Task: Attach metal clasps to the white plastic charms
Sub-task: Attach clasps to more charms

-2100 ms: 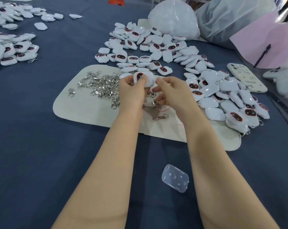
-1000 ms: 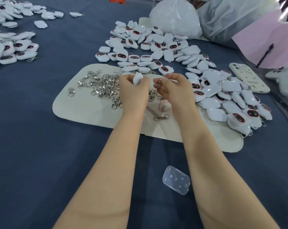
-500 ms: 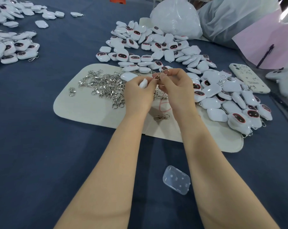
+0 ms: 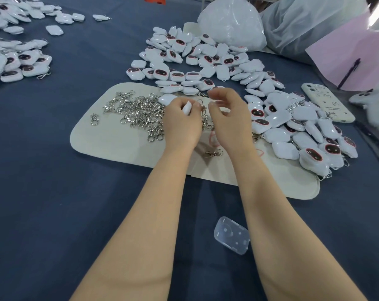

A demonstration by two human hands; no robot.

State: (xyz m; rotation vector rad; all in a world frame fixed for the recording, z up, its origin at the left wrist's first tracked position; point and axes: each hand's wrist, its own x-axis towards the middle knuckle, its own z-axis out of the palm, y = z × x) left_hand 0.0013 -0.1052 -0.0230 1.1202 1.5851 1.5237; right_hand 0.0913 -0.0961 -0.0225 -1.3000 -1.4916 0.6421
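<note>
Over blue cloth, left hand pinches a white charm; right hand hovers beside it, fingers slack, released.

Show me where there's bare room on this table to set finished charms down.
Bare blue cloth lies between the left charm pile and the beige mat; more lies left of the forearms. The mat's near-left corner, below the clasps, is free too. Crowded: the far heap and the right heap. The left hand holds a charm.

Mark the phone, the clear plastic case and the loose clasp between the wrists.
phone (image 4: 327,102): head view, middle of its back.
clear plastic case (image 4: 231,238): head view, centre of top.
loose clasp (image 4: 212,153): head view, its hook body.
</note>
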